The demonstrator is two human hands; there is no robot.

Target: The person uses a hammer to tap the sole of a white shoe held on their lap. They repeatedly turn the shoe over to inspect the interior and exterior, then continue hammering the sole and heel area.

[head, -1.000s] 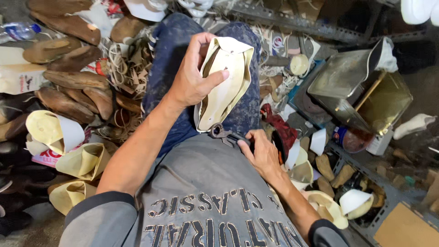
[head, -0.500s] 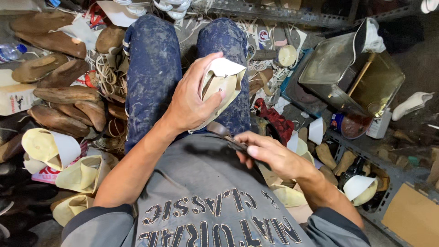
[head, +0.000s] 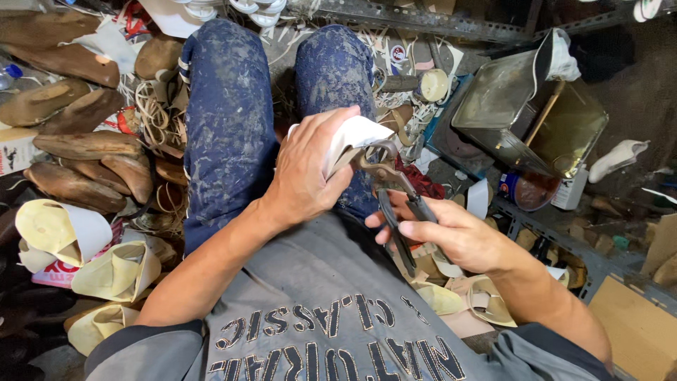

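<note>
While the left hand [head: 307, 176] wraps its fingers tight around a pale shoe piece [head: 352, 137], holding it over the lap between the knees, the right hand [head: 451, 236] is closed around the dark handles of a pair of pliers [head: 391, 190]. The pliers' head reaches up to the lower edge of the shoe piece and seems to bite on it, though the exact contact is hard to make out. Both hands sit just above blue, dust-smeared jeans [head: 226, 120] and a grey printed shirt [head: 317, 303]. To the person's left, brown wooden shoe forms [head: 84, 144] lie in a heap, with more cream-coloured shoe pieces [head: 113, 271] curled up nearer the hip. On the right stands an open, battered metal tin [head: 515, 113] with a stick leaning in it, and a few more pale pieces [head: 479, 300] lie under the right forearm.
</note>
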